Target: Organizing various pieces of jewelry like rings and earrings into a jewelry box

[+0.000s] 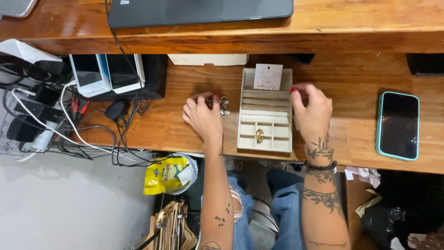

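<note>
From up here I see my left hand [202, 116] resting on the varnished wooden counter [351, 88], its grip narrow, fingertips pinched into a small heap of shiny metal rings [220, 105] that lies just left of the jewellery box [264, 139]. Whether one ring is actually lifted I cannot tell. The box is a cream, velvety rectangular tray near the middle of the counter's front edge: padded ridged rolls fill its upper part, small square compartments its lower part, and a single gold ring [259, 135] sits in a middle square. A pale card [268, 76] bearing thin earrings leans at the box's back end. My right hand [313, 111] curls against the box's right wall, thumb and red-nailed fingertips touching its rim, the grip loosely closed around the edge. A smartphone [398, 125] with a glossy black screen and teal case lies flat near the counter's right edge, well apart. On the raised back shelf sits a matte grey laptop [199, 10]. At the counter's left end, tangled black and white cables [69, 125] sprawl beside two white-framed phones [107, 74].
</note>
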